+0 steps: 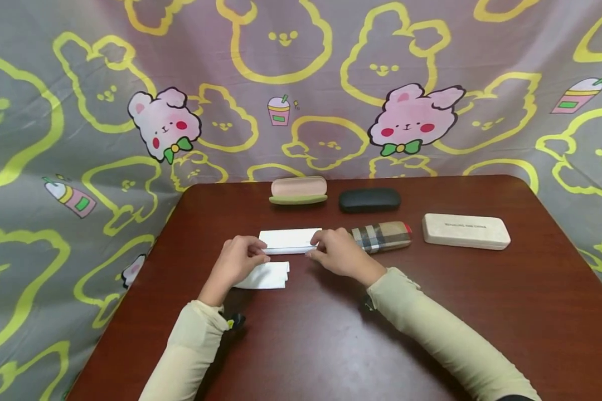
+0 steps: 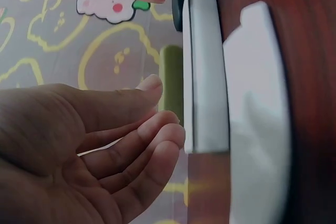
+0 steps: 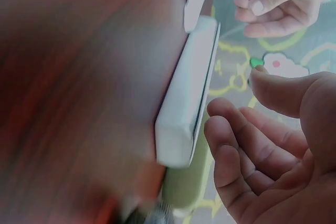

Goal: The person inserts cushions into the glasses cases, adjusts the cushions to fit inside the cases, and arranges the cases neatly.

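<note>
A closed white glasses case [image 1: 290,241] lies at the middle of the table, and the seam of its lid shows in the left wrist view. By its left end is my left hand [image 1: 238,257], its loosely bent fingers holding nothing. At the opposite end my right hand [image 1: 342,253] hovers with relaxed, slightly curled fingers. Both wrist views show a gap between thumb and fingers, with fingertips [image 2: 170,121] close to the lid edge. A folded white cloth [image 1: 268,276] lies in front of the case, partly hidden by the left hand.
Behind stand an open green glasses case [image 1: 298,198] with a pink lining and a closed dark case [image 1: 369,200]. To the right lie a plaid case [image 1: 387,236], partly covered by the right hand, and a cream case [image 1: 465,231]. A patterned curtain [image 1: 326,83] hangs behind the table.
</note>
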The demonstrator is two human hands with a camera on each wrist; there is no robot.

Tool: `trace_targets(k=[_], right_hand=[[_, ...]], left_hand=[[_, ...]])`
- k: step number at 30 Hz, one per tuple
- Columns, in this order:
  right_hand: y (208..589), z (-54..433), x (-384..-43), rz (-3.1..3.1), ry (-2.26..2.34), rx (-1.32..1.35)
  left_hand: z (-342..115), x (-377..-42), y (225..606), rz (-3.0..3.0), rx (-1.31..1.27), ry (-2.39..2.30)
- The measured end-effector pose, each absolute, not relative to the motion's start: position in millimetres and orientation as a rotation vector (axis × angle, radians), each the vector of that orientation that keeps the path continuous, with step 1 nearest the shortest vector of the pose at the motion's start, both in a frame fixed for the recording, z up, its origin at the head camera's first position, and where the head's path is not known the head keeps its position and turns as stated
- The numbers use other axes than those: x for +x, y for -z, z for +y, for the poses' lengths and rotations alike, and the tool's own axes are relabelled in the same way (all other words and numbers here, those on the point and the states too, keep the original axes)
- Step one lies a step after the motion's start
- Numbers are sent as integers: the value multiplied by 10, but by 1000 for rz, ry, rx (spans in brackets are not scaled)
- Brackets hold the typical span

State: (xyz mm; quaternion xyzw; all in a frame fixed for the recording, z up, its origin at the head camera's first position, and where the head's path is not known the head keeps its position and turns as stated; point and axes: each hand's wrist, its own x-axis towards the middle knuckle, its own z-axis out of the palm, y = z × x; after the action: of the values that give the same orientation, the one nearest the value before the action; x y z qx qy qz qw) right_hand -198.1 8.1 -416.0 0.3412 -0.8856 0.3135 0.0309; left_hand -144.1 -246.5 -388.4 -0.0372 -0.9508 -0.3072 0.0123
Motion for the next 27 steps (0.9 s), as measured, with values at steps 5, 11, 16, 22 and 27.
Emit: trace_targets(k=[5, 11, 16, 22, 27], right_hand=[[4182, -117, -1907, -2729, -979, 1091], [4200, -320, -1823, -2739, -990, 1167], [4213, -425, -1774, -2788, -956, 1189], [4266, -515, -1763, -2874, -809, 1148], [4296, -557, -1771, -2887, -711, 1134]], left_hand=[[-2638, -1363, 3917, -2996, -38, 928], [-2818, -1304, 3952, -3050, 81, 857], [-2927, -1273, 4000, -3106, 134, 774], [-2987, -1279, 4043, -3136, 135, 710], [-3009, -1317, 4098, -3179, 99, 632]])
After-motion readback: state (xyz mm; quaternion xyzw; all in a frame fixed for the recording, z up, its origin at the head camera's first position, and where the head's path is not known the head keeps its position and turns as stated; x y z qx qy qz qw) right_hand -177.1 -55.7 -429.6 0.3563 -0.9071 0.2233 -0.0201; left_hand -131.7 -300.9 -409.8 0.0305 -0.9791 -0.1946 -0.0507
